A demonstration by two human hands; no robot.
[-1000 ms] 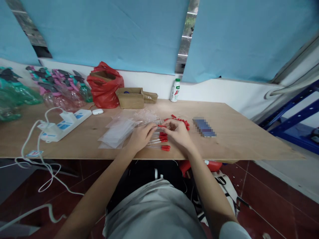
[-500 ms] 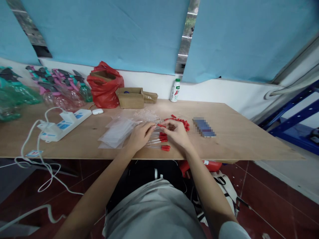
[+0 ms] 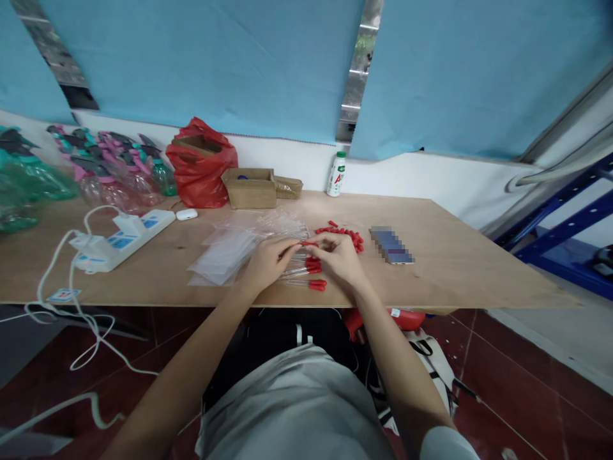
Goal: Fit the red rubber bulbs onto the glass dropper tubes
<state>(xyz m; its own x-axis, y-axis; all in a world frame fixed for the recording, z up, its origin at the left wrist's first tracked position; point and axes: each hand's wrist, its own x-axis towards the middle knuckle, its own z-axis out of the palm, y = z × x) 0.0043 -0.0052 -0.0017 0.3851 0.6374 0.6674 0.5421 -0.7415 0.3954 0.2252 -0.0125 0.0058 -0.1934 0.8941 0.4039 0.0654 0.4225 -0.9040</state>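
Observation:
My left hand (image 3: 269, 259) is closed in a pinch on a thin clear glass dropper tube, most of it hidden by the fingers. My right hand (image 3: 339, 255) pinches a red rubber bulb (image 3: 309, 243) at the tube's end, and the two hands nearly meet. Below them on the table lie several droppers with red bulbs (image 3: 317, 285), their tubes pointing left. A pile of loose red bulbs (image 3: 355, 239) is just beyond my right hand. Bare glass tubes (image 3: 285, 222) lie behind my left hand, beside a stack of clear plastic bags (image 3: 223, 255).
A phone (image 3: 391, 245) lies to the right. Along the back stand a white bottle (image 3: 336, 175), a cardboard box (image 3: 249, 190), a red plastic bag (image 3: 204, 172) and several spray bottles (image 3: 129, 182). At left is a power strip (image 3: 124, 241) with white cables.
My hands have drawn slightly closer together, and the red bulb between them now lies more level. The objects on the table have stayed in place.

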